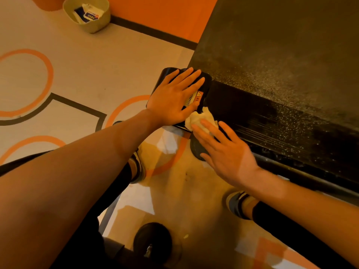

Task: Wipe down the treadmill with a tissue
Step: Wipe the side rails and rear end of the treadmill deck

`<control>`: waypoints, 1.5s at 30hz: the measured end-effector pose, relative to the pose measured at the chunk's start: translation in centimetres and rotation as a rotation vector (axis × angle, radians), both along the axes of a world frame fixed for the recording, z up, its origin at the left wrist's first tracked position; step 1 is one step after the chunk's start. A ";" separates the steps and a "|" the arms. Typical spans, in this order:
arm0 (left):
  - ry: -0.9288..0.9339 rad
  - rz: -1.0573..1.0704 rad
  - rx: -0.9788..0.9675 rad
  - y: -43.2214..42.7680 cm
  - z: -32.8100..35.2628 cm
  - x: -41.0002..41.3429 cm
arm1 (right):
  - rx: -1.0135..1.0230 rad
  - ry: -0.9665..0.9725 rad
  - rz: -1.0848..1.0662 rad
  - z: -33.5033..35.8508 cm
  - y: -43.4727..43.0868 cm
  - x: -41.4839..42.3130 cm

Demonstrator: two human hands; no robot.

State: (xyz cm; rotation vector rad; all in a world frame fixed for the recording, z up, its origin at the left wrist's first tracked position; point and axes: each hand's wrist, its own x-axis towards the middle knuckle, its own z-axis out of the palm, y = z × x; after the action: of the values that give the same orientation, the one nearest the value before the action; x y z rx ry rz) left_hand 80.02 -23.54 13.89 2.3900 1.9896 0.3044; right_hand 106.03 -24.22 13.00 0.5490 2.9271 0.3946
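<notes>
Flat right hand, fingers straight, pressing crumpled tissue on treadmill corner, left hand flat on end cap, pale bin well apart holding printed packets

- A gym or fitness room.
- A treadmill with a dark, dusty belt fills the right side.
- A dumbbell lies on the floor.
- Orange rings mark the floor, and the wall is orange.

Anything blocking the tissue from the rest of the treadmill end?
The left hand lies flat on the end cap right beside the tissue, covering most of it. Toward the belt, nothing visible blocks.
</notes>
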 end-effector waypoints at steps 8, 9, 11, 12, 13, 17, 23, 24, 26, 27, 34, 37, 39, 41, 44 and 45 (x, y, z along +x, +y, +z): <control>0.006 0.011 -0.015 0.0 0.2 0.1 | -0.054 0.004 -0.021 0.5 0.6 5.6; 0.004 0.012 -0.018 -0.1 0.3 0.0 | -0.058 0.029 -0.024 0.4 0.2 3.5; 0.002 0.022 -0.026 -0.2 0.5 0.1 | -0.027 0.050 0.001 0.2 -0.1 0.3; 0.000 0.019 -0.034 -0.2 0.6 0.2 | -0.012 0.028 0.011 0.1 0.2 0.2; 0.001 0.013 -0.044 -0.1 0.7 0.3 | -0.011 0.002 0.006 0.2 0.5 1.4; 0.018 0.014 -0.045 -0.2 0.7 0.1 | -0.001 -0.063 -0.019 1.0 1.4 11.3; 0.014 0.019 -0.044 -0.2 0.9 0.2 | -0.083 0.041 -0.033 0.4 0.3 4.3; 0.015 0.023 -0.044 -0.3 1.0 0.2 | -0.089 0.065 -0.032 0.1 0.0 2.0; 0.010 0.016 -0.057 -0.3 1.1 0.3 | -0.073 0.069 -0.039 0.0 0.2 0.7; 0.008 0.013 -0.065 -0.3 1.2 0.3 | -0.065 0.053 -0.043 0.2 0.4 1.9; 0.028 0.017 -0.065 -0.2 1.1 0.3 | -0.039 -0.044 -0.077 1.0 1.6 15.2; 0.023 0.012 -0.067 -0.2 1.1 0.4 | -0.075 0.030 -0.061 0.4 1.0 9.4; 0.023 0.013 -0.068 -0.3 1.1 0.3 | -0.099 0.076 -0.059 -0.1 0.3 4.4; 0.020 0.002 -0.077 -0.3 1.2 0.3 | -0.093 0.069 -0.072 -0.3 0.0 2.7; 0.019 -0.008 -0.077 -0.2 1.3 0.3 | -0.092 0.019 -0.041 0.1 0.6 7.5; 0.020 -0.010 -0.074 -0.2 1.3 0.3 | -0.080 -0.004 -0.019 0.3 1.0 9.9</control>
State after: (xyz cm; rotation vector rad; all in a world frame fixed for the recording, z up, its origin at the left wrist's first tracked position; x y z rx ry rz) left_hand 80.31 -23.74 15.18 2.3672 1.9603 0.2034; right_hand 115.94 -23.17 13.30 0.5640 2.9169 0.2741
